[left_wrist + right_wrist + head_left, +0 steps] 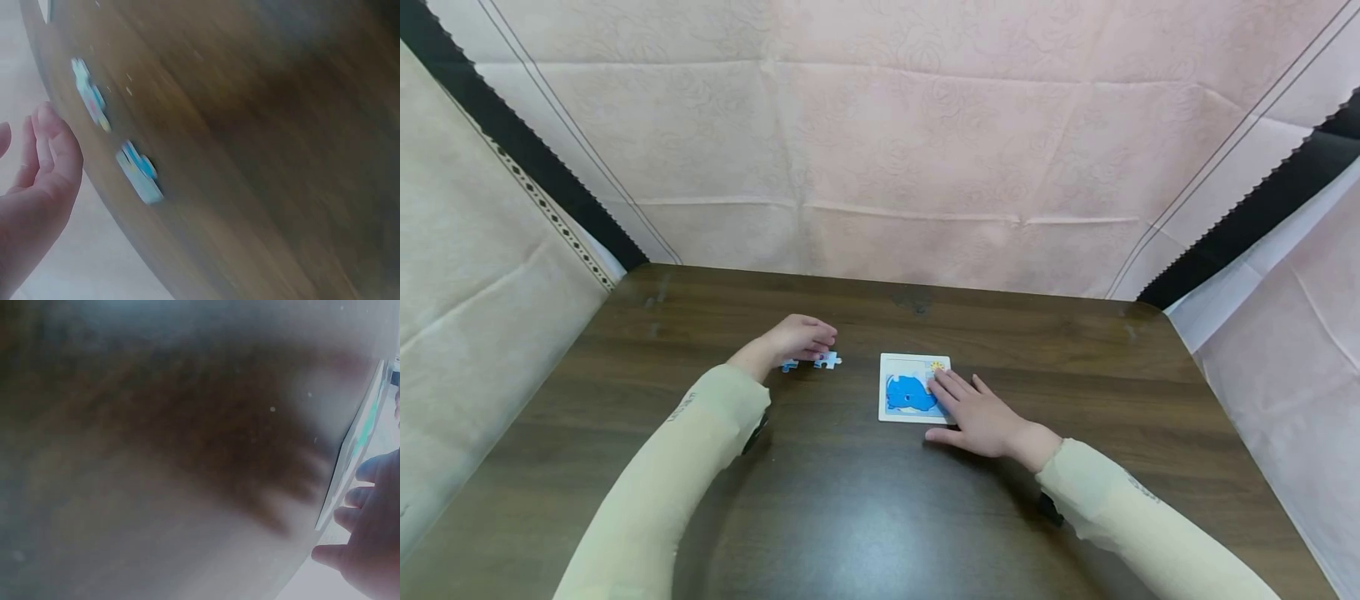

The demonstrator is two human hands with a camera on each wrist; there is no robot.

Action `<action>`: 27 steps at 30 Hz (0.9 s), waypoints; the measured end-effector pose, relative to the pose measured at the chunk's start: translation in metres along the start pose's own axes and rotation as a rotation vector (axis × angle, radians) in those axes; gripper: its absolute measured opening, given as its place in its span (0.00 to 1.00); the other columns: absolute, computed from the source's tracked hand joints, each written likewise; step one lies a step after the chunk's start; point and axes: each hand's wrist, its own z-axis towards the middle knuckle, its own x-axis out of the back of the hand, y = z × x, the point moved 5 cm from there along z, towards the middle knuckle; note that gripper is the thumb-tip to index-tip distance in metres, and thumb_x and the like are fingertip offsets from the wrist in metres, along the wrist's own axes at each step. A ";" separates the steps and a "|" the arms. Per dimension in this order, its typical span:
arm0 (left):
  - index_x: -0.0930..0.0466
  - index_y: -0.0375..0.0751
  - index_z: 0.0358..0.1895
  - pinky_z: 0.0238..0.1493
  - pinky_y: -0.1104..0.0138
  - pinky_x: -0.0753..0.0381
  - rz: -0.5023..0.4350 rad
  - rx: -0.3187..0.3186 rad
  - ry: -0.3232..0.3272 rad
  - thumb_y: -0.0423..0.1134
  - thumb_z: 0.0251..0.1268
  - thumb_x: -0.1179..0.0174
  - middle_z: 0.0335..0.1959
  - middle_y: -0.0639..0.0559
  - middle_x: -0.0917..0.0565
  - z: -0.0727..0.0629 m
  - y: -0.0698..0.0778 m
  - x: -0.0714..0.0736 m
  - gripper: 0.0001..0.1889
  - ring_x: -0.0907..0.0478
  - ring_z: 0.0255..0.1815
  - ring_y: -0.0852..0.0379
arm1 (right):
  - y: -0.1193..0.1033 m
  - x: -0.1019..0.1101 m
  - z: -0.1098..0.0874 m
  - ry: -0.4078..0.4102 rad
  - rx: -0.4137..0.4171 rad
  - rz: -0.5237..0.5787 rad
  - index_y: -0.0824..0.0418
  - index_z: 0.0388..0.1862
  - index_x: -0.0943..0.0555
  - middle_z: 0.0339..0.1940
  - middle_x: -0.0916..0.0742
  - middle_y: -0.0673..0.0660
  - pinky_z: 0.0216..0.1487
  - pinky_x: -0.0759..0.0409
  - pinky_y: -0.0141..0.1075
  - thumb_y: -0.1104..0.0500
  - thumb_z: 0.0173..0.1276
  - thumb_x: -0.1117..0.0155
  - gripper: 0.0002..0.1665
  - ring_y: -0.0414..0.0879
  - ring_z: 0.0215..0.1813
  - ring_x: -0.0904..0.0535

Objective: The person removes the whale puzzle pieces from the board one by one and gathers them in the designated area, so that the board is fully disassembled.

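Observation:
A square jigsaw puzzle board [901,416] with a white border lies flat, showing a blue cartoon animal and a small sun. My right hand [981,418] has its fingers spread over the board's right side; the thumb is by its lower edge. Two loose puzzle pieces lie left of the board, one piece [829,361] just beyond my left hand [797,337] and another piece [789,366] partly hidden under it. In the left wrist view both the farther piece [90,97] and the nearer piece [139,174] are apart from the loosely bent left fingers, which hold nothing.
The dark wooden table [850,500] reflects light near its front. Pale patterned cloth [925,150] hangs behind its far edge, with more cloth on both sides.

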 end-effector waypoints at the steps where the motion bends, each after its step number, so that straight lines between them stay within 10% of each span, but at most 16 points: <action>1: 0.33 0.26 0.62 0.49 0.68 0.20 -0.011 -0.003 -0.007 0.38 0.73 0.56 0.59 0.31 0.27 0.001 0.002 -0.004 0.21 0.22 0.48 0.51 | -0.001 0.000 -0.002 0.002 0.004 0.001 0.57 0.74 0.46 0.77 0.44 0.58 0.72 0.53 0.62 0.31 0.63 0.50 0.50 0.54 0.77 0.53; 27: 0.26 0.33 0.57 0.53 0.65 0.20 -0.018 -0.004 -0.093 0.42 0.71 0.51 0.51 0.40 0.20 0.037 0.033 -0.091 0.19 0.20 0.46 0.52 | -0.012 -0.016 -0.032 -0.042 0.058 -0.031 0.55 0.75 0.48 0.77 0.46 0.57 0.72 0.52 0.61 0.28 0.63 0.53 0.51 0.53 0.77 0.53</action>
